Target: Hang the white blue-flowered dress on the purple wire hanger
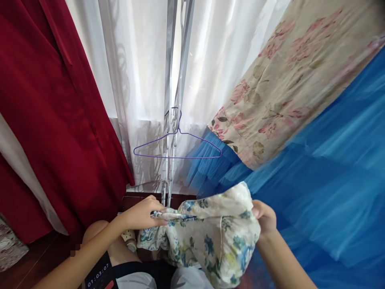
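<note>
Below the empty purple hanger on the metal rack, the left hand and right hand each pinch an edge of the floral garment, bunched and not yet hung.

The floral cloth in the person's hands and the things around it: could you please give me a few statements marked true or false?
1. Both the left hand and the right hand grip the floral cloth. True.
2. The purple wire hanger carries a shirt. False: it hangs bare on the metal rack.
3. A dark red garment hangs on the left. True.
4. The blue fabric is on the left. False: it is on the right.
</note>
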`<action>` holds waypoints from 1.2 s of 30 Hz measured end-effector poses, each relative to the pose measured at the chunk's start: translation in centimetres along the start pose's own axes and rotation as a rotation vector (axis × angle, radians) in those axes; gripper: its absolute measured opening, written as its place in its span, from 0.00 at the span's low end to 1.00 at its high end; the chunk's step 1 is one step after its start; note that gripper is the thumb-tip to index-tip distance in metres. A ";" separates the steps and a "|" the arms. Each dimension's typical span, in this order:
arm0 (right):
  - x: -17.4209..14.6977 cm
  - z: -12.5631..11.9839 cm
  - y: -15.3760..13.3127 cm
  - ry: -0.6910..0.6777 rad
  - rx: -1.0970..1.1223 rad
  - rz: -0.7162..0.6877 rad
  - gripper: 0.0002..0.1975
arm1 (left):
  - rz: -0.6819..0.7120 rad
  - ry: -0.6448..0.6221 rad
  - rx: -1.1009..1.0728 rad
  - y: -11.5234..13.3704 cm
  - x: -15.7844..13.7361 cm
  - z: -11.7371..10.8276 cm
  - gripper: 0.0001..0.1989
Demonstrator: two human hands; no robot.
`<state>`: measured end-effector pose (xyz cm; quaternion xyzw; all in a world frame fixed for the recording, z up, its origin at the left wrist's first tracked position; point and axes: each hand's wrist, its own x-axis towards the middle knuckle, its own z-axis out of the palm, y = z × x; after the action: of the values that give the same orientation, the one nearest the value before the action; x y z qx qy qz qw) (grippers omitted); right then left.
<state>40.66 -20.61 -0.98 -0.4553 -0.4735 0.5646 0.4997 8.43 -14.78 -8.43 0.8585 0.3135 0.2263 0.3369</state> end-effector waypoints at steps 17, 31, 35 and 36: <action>4.8 -4.7 -3.9 -0.372 -0.395 0.014 0.15 | -0.099 -0.064 0.409 0.8 -4.4 -9.3 0.20; 11.5 0.3 -1.9 -0.241 -0.772 -0.397 0.31 | -0.188 0.333 0.465 -8.8 2.0 -17.8 0.15; 14.8 -1.1 -0.6 -0.026 -0.928 -0.494 0.33 | -0.066 0.422 0.264 -7.1 3.7 -18.8 0.18; 15.5 -1.5 -0.3 0.025 -0.963 -0.506 0.30 | -0.039 0.426 0.209 -6.2 4.2 -18.9 0.19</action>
<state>40.89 -5.02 -1.57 -0.5113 -0.7673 0.1407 0.3605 -2.31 -0.09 0.53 0.8153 0.4159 0.3620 0.1766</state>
